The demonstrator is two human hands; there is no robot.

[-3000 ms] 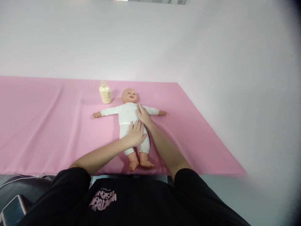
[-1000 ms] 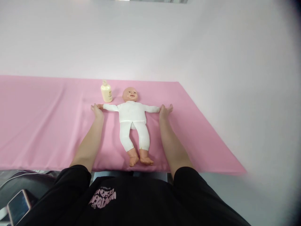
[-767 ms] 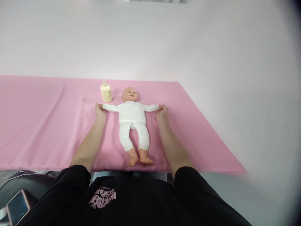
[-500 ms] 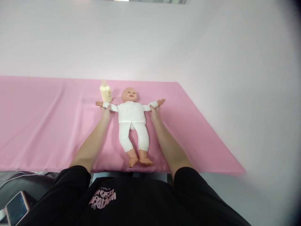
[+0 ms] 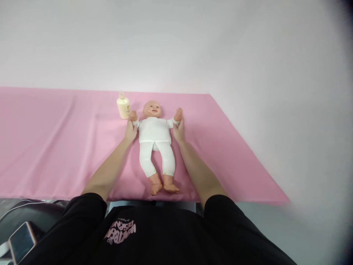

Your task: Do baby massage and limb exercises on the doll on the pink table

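Observation:
A baby doll (image 5: 154, 130) in a white top and white leggings lies on its back, head away from me and bare feet towards me. My left hand (image 5: 131, 130) is closed round the doll's forearm on the left side, near its wrist. Round the other forearm my right hand (image 5: 179, 131) is closed in the same way. Both doll arms are bent up, with the doll's hands raised above my grip. Just beyond my left hand stands a pump bottle (image 5: 123, 106) of pale yellow liquid, upright.
Pink cloth (image 5: 68, 147) covers the table under the doll, with soft creases on the left. A pale wall (image 5: 176, 48) rises behind it. At the lower left, a phone (image 5: 22, 243) and a white cable (image 5: 24, 207) lie below the table edge.
Both my hands have moved inward and slightly up, bringing the doll's outstretched arms in from the sides so they now bend upward. The doll's body and the bottle stay in place.

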